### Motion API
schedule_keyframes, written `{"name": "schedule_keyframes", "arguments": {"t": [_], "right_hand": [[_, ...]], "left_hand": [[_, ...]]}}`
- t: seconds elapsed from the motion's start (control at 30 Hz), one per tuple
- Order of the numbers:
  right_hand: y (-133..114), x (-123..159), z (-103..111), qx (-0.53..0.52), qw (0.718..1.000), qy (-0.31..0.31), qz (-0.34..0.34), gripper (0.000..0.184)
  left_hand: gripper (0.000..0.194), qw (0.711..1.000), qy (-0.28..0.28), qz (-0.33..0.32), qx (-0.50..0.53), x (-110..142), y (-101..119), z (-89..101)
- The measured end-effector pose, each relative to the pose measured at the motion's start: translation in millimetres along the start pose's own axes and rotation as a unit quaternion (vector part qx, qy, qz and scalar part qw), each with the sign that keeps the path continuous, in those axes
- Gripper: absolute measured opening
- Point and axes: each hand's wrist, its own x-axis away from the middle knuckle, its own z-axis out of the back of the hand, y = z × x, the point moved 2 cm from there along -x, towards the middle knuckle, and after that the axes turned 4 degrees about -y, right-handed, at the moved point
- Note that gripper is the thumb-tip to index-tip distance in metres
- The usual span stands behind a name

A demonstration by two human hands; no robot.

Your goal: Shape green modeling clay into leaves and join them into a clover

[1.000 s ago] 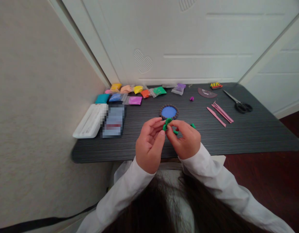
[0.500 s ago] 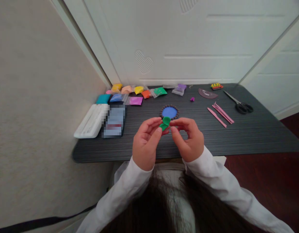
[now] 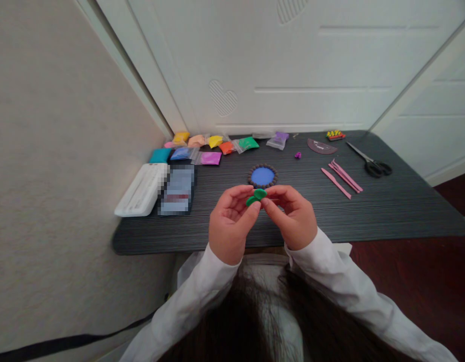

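Left hand [image 3: 227, 229]: fingers loosely curled, thumb and fingertips pinching the green two-lobed clay piece [image 3: 260, 193]. Right hand [image 3: 295, 220]: thumb and index nearly together, looks to pinch its right edge. Piece is between both hands, above the counter [image 3: 368, 216], on the near side of the blue disc [image 3: 263, 176] with its brown beaded rim. Probably very light, soft, a bit tacky; lobes likely dent or tear if squeezed. Best grip: gentle, at the thicker join, off the thin edges.
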Motion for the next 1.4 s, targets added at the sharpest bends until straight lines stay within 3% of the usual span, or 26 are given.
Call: {"name": "schedule_keyframes", "arguments": {"t": [0.2, 0.47, 0.83, 1.1, 1.4], "right_hand": [[-7, 3, 1, 0.04, 0.998, -0.029, 0.043, 0.015], [-11, 7, 1, 0.018, 0.998, -0.043, 0.041, 0.017], [-24, 11, 3, 0.015, 0.997, -0.033, 0.071, 0.017], [-37, 15, 2, 0.107, 0.982, -0.023, 0.154, 0.023], [-58, 21, 5, 0.127, 0.965, -0.029, 0.228, 0.023]], "left_hand": [[0.026, 0.999, 0.009, 0.032, 0.0, -3, -2, 4.4], [0.027, 0.984, 0.02, 0.115, 0.133, -5, 3, 0.6], [0.026, 0.955, -0.032, 0.175, 0.236, -6, 5, 3.0], [0.03, 0.988, -0.035, 0.1, 0.111, -2, 8, 2.5], [0.031, 0.994, -0.104, -0.01, 0.022, 7, 30, 2.7]]}}
